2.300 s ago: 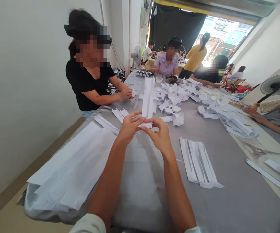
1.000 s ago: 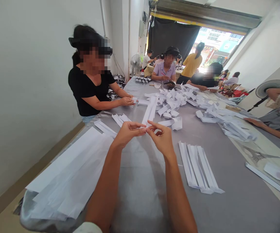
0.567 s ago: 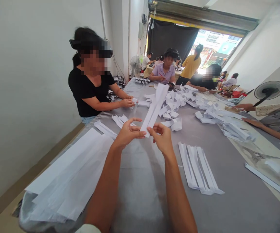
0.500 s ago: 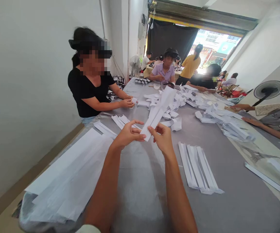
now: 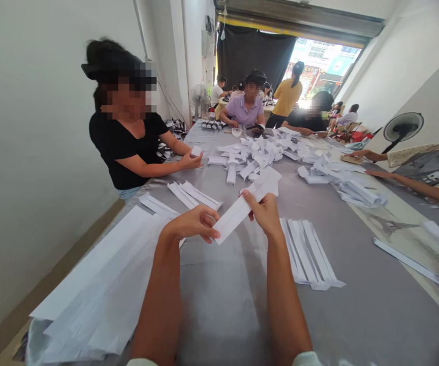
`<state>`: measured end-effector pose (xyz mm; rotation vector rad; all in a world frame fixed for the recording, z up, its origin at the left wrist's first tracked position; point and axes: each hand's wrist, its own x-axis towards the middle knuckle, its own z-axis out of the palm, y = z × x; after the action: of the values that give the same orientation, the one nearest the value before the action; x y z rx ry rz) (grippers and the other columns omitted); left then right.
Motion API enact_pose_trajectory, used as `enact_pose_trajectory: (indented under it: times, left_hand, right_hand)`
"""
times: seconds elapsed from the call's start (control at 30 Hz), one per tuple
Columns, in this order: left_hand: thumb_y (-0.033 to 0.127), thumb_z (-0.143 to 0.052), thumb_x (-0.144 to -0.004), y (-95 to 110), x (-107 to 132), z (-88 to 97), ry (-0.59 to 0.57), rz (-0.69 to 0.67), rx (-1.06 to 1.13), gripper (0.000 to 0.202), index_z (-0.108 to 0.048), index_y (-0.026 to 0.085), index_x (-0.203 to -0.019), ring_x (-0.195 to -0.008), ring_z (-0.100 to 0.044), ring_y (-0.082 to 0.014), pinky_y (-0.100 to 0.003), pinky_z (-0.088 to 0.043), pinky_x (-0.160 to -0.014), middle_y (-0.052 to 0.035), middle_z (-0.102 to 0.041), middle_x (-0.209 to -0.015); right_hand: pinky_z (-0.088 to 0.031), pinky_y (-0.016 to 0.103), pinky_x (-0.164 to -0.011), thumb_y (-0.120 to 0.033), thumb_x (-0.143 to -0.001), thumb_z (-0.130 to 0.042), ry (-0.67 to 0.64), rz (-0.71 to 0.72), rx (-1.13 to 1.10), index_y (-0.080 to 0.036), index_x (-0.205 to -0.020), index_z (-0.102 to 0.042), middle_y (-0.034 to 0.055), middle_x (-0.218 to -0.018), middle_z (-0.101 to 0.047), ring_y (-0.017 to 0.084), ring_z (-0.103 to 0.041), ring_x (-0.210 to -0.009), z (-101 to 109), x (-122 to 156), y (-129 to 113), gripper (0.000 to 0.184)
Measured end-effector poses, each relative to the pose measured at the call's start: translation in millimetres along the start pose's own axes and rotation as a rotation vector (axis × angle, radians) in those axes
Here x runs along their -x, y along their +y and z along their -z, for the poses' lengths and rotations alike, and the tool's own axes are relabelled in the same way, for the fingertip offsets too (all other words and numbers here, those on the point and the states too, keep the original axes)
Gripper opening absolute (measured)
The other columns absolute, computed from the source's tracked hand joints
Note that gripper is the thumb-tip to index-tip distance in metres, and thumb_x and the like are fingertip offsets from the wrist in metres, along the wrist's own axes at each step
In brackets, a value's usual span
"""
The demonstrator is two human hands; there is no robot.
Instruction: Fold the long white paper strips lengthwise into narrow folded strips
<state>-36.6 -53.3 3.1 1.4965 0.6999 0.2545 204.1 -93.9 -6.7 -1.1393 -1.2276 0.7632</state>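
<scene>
A folded white paper strip is held above the table, slanting up to the right. At its lower left end, my left hand is closed, thumb and fingertips pinching the corner. My right hand grips the strip farther up, thumb on top and fingers curled underneath. Below and to the right, several folded paper strips lie side by side. On the left are large flat white sheets, with a few more folded strips beyond them.
A heap of folded white paper pieces covers the table's far middle, with another pile to the right. A co-worker in black at the left holds a small white paper piece. Other people sit around the grey table.
The strip has swung lower and tilts more to the right. My right hand has shifted up along it, while my left stays at the lower end. The view has turned slightly right.
</scene>
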Motion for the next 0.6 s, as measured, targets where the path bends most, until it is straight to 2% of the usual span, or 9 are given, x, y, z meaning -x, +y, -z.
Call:
enact_pose_trajectory:
  times: [0.13, 0.23, 0.3, 0.37, 0.43, 0.5, 0.6]
  left_hand:
    - [0.039, -0.092, -0.069, -2.0, 0.0, 2.4, 0.025, 0.005, -0.037, 0.034, -0.077, 0.016, -0.090, -0.079, -0.074, -0.0206, -0.026, -0.059, -0.065, -0.0070, -0.078, -0.085]
    - [0.039, -0.091, -0.069, -6.0, 0.0, 5.5, 0.036, 0.019, -0.058, 0.031, -0.080, 0.017, -0.089, -0.080, -0.073, -0.0205, -0.025, -0.058, -0.064, -0.0077, -0.079, -0.087]
    - [0.039, -0.090, -0.070, -8.3, 0.0, 7.6, 0.077, 0.016, -0.057, 0.031, -0.082, 0.017, -0.091, -0.080, -0.072, -0.0200, -0.025, -0.057, -0.063, -0.0084, -0.078, -0.088]
    - [0.040, -0.090, -0.069, -10.3, -1.5, 8.9, 0.192, -0.010, -0.016, 0.035, -0.083, 0.016, -0.094, -0.078, -0.069, -0.0193, -0.025, -0.055, -0.060, -0.0091, -0.078, -0.087]
    - [0.040, -0.091, -0.065, -12.3, -5.8, 9.2, 0.381, -0.064, 0.063, 0.040, -0.083, 0.015, -0.096, -0.075, -0.066, -0.0178, -0.025, -0.052, -0.058, -0.0088, -0.076, -0.085]
    - [0.040, -0.092, -0.062, -14.7, -12.7, 8.7, 0.561, -0.136, 0.141, 0.046, -0.082, 0.014, -0.098, -0.074, -0.063, -0.0160, -0.024, -0.050, -0.058, -0.0081, -0.075, -0.084]
    - [0.043, -0.092, -0.061, -19.5, -25.5, 8.4, 0.731, -0.211, 0.236, 0.051, -0.081, 0.011, -0.099, -0.074, -0.063, -0.0157, -0.023, -0.049, -0.059, -0.0094, -0.076, -0.085]
  right_hand:
    - [-0.041, 0.024, -0.036, -0.058, -0.090, -0.074, 0.045, 0.009, 0.009, -0.014, -0.076, -0.075, 0.0046, -0.065, -0.070, 0.012, -0.054, -0.045, 7.8, -2.5, 1.7, 0.046]
    - [-0.042, 0.024, -0.036, -0.056, -0.088, -0.076, 0.173, 0.016, -0.027, -0.014, -0.082, -0.076, 0.0033, -0.066, -0.069, 0.013, -0.055, -0.047, 15.5, -6.0, 4.7, 0.042]
    - [-0.042, 0.024, -0.035, -0.055, -0.086, -0.078, 0.280, 0.028, -0.053, -0.014, -0.080, -0.074, 0.0013, -0.063, -0.067, 0.012, -0.053, -0.045, 24.4, -8.2, 7.2, 0.041]
    - [-0.039, 0.023, -0.035, -0.053, -0.084, -0.080, 0.387, 0.046, -0.053, -0.015, -0.070, -0.069, -0.0018, -0.056, -0.060, 0.010, -0.048, -0.041, 35.1, -9.5, 9.6, 0.042]
    - [-0.034, 0.022, -0.033, -0.051, -0.083, -0.081, 0.498, 0.062, -0.034, -0.016, -0.066, -0.067, -0.0044, -0.053, -0.054, 0.008, -0.043, -0.039, 45.0, -9.8, 11.3, 0.042]
    - [-0.031, 0.021, -0.032, -0.049, -0.082, -0.082, 0.572, 0.072, -0.017, -0.014, -0.071, -0.071, -0.0038, -0.056, -0.057, 0.007, -0.043, -0.037, 51.0, -9.7, 11.9, 0.038]
    - [-0.034, 0.022, -0.033, -0.049, -0.082, -0.081, 0.580, 0.087, -0.008, -0.013, -0.079, -0.074, 0.0001, -0.062, -0.066, 0.008, -0.049, -0.038, 50.3, -9.4, 11.5, 0.037]
